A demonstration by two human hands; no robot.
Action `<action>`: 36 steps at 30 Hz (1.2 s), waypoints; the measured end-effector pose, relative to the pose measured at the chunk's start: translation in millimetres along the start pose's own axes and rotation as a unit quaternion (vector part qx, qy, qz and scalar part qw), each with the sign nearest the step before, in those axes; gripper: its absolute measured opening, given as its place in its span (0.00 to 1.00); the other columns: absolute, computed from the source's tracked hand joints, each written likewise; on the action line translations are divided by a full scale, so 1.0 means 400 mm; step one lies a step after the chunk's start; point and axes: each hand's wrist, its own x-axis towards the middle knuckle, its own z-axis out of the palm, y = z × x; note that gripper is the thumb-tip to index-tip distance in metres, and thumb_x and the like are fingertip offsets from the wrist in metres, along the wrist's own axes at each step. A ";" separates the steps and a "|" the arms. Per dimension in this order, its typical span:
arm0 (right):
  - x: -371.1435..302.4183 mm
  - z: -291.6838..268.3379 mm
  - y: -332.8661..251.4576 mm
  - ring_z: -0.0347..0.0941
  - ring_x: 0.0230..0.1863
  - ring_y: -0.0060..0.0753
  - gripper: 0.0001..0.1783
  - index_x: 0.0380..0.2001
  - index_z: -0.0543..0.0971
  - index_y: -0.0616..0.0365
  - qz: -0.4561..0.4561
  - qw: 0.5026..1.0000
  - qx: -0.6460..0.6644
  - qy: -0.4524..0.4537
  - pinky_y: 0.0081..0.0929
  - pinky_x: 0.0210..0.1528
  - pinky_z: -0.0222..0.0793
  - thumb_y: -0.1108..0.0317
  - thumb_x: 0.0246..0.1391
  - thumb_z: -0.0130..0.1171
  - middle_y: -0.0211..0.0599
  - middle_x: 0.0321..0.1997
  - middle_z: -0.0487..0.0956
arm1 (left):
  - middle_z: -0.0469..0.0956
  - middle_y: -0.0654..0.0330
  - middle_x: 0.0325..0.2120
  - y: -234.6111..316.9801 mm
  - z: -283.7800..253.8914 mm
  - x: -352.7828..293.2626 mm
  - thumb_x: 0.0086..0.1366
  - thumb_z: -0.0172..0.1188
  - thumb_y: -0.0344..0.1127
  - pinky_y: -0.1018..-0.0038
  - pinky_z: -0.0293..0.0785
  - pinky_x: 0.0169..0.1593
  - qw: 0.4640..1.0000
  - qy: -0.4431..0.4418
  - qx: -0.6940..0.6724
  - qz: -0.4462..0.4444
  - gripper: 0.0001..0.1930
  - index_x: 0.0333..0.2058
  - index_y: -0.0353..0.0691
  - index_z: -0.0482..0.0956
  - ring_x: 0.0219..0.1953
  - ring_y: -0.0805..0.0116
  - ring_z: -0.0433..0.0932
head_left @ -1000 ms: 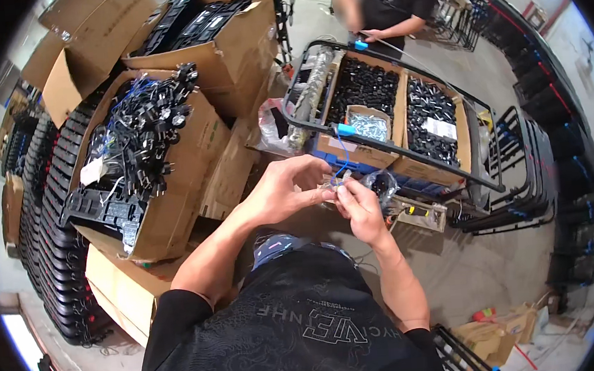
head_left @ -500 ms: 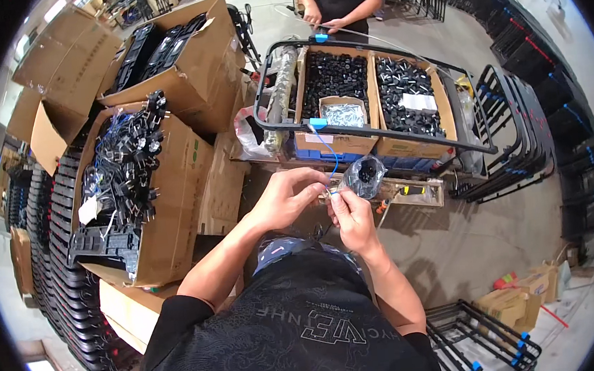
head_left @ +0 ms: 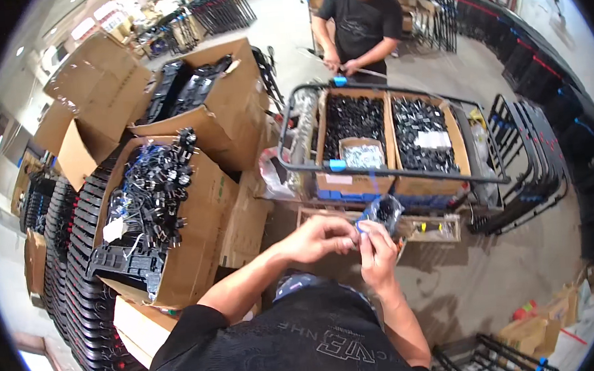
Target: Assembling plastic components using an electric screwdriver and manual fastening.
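My left hand point(head_left: 321, 238) is closed in a pinch, its fingertips meeting those of my right hand point(head_left: 378, 254) in front of my body. Between thumb and fingers my right hand grips a thin blue wire point(head_left: 362, 227), of which only a short blurred piece shows. What the left fingertips hold is hidden. Just beyond my fingers sits a clear plastic bag point(head_left: 387, 210) with dark parts inside. Above it a black tubular frame point(head_left: 421, 173) with blue clips lies across two cartons, one of small black parts point(head_left: 354, 117), the other of black and silver parts point(head_left: 423, 116).
At the left stands a carton point(head_left: 201, 210) heaped with black plugs and cables point(head_left: 155, 197), another carton point(head_left: 235, 110) behind it. Across the frame a person in black point(head_left: 361, 27) holds a long thin strip. Black frames point(head_left: 529, 160) stand at the right; more lie at the lower right.
The view has tilted up and shifted, so the scene sits lower and further right. My hands stay together at the fingertips. The blue wire's long stretch is now barely visible.
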 end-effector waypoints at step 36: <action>-0.103 0.045 0.028 0.70 0.20 0.21 0.09 0.39 0.71 0.64 0.208 0.925 0.311 -0.057 0.17 0.23 0.68 0.68 0.65 0.48 0.36 0.23 0.75 | 0.78 0.62 0.27 -0.021 0.036 -0.032 0.62 0.62 0.32 0.77 0.72 0.36 0.994 0.109 0.013 0.001 0.10 0.38 0.32 0.74 0.31 0.79 0.74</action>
